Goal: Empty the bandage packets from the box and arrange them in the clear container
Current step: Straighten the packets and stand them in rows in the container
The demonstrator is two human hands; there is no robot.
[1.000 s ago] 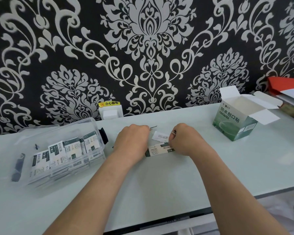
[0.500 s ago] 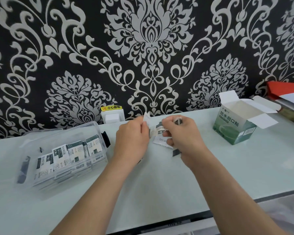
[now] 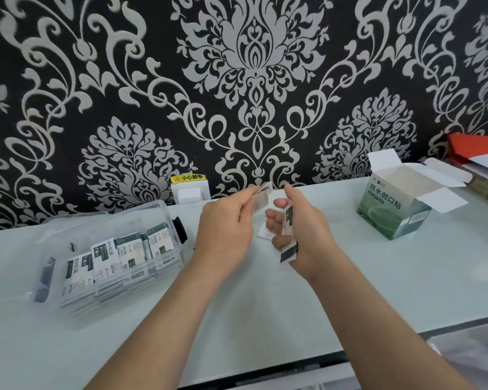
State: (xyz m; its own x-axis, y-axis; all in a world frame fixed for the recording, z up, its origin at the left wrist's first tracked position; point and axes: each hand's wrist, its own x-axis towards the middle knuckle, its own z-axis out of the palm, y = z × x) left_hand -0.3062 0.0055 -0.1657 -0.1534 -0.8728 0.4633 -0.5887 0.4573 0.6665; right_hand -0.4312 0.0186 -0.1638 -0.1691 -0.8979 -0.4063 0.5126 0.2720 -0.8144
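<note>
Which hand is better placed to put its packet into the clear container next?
Left, probably: the left hand pinches a packet and sits nearer the clear container; the right hand would cross over it.

Green bandage box (image 3: 392,209) stands open, far right. Clear container (image 3: 158,205) at left holds overlapping bandage packets (image 3: 119,257). Another packet (image 3: 289,220) is upright, centre.

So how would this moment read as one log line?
left hand: pinches one packet; right hand: grips more packets; clear container: partly filled; box: open
</note>
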